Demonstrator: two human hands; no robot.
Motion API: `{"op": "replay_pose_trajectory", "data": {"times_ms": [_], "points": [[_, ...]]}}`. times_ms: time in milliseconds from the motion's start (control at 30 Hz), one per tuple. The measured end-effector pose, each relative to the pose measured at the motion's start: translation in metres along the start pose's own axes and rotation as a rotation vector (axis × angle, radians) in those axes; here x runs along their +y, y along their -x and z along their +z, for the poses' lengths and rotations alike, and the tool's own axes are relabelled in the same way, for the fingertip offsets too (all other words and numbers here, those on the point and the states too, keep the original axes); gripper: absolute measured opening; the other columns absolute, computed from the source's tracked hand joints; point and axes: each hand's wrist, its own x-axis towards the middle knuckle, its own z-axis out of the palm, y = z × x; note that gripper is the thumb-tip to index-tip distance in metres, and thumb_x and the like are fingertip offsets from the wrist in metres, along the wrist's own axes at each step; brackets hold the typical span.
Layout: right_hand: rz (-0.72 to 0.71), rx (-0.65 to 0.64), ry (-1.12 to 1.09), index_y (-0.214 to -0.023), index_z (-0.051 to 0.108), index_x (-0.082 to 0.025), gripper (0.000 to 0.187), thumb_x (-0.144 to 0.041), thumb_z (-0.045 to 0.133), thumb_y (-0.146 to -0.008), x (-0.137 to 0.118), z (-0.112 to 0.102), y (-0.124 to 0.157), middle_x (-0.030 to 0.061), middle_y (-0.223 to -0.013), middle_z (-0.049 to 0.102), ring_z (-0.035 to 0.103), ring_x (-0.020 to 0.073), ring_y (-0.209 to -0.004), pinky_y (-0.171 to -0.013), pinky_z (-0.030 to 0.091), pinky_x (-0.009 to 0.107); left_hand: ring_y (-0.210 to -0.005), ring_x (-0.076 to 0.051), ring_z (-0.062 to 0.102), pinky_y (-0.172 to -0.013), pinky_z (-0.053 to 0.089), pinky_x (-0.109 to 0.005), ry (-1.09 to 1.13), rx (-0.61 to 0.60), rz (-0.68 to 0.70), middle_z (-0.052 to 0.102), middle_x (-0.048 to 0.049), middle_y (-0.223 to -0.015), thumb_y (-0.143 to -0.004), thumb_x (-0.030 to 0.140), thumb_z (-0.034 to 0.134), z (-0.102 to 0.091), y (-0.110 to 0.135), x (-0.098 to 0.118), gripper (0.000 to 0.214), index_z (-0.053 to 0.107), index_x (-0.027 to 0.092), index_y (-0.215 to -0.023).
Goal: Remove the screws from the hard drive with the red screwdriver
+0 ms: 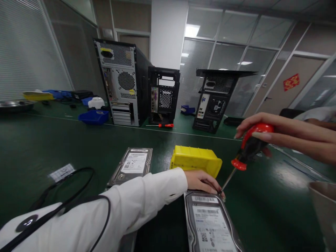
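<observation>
My right hand [294, 134] grips a red and black screwdriver [248, 148] by its handle. Its shaft slants down to the left, and the tip meets the far right corner of a hard drive [212, 220]. Curled over that drive's far edge, my left hand [203, 181] holds it, fingertips right beside the screwdriver tip. Whatever lies under the tip is too small to make out. Directly behind my left hand is a yellow parts bin [195, 157]. Another hard drive [133, 162] lies to the left, partly covered by my white sleeve.
Three computer cases, one large [123, 84], one narrow [164, 92] and one tilted [214, 101], stand at the back. Another screwdriver [165, 125] and a blue bin [93, 117] lie before them. A black cable [78, 190] crosses my left sleeve. A grey container [324, 199] stands right.
</observation>
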Motion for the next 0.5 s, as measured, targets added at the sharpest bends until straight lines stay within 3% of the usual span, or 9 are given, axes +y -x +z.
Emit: {"op": "replay_pose_trajectory", "data": {"times_ms": [333, 500], "points": [[-0.023, 0.023, 0.092, -0.099, 0.058, -0.028, 0.039, -0.059, 0.044, -0.079, -0.01, -0.001, -0.001, 0.0017, -0.093, 0.061, 0.062, 0.0128, -0.075, -0.056, 0.054, 0.018, -0.098, -0.019, 0.058, -0.093, 0.042, -0.031, -0.022, -0.024, -0.001, 0.064, -0.0083, -0.1, -0.06, 0.059, 0.065, -0.001, -0.002, -0.002, 0.057, 0.063, 0.011, -0.091], [0.007, 0.061, 0.149, -0.098, 0.056, -0.029, 0.039, -0.06, 0.042, -0.079, -0.013, 0.001, -0.001, 0.0024, -0.085, 0.061, 0.06, 0.012, -0.063, -0.051, 0.052, 0.018, -0.096, -0.02, 0.059, -0.091, 0.043, -0.031, -0.032, -0.013, 0.0, 0.064, -0.0076, -0.098, -0.057, 0.061, 0.066, -0.001, -0.002, -0.002, 0.061, 0.063, 0.011, -0.091]]}}
